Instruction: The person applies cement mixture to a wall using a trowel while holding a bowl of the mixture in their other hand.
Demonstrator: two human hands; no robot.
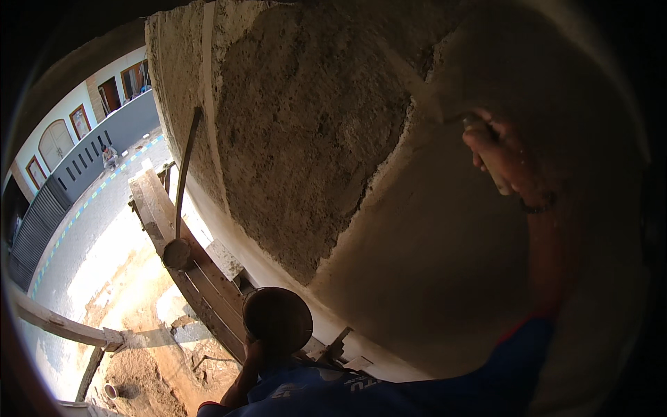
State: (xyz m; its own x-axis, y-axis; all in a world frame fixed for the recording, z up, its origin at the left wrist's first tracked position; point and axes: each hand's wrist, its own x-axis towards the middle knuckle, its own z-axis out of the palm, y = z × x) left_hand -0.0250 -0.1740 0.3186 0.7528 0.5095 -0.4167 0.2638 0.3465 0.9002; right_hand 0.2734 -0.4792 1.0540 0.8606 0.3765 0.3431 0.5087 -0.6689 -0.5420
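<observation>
High on the right, my right hand (pixel 511 156) is closed around the handle of a trowel (pixel 495 170). Its thin metal neck points left, and its blade is blurred against the wall near the edge of the smooth plaster (pixel 431 257). To the left of that edge lies a rough, darker patch of wall (pixel 306 132). Low in the middle, my left hand (pixel 254 353) grips the near rim of a dark round bucket (pixel 278 321). Shadow hides what the bucket holds, and most of the left fingers are out of sight.
Scaffold planks (pixel 208 288) run along the wall foot, bearing a small round container (pixel 177 254). A long batten (pixel 186 170) leans on the wall. Below lie sandy ground, a wooden pole (pixel 62 323) and a pipe end (pixel 111 391). Far off, a person (pixel 110 157) sits by a grey wall.
</observation>
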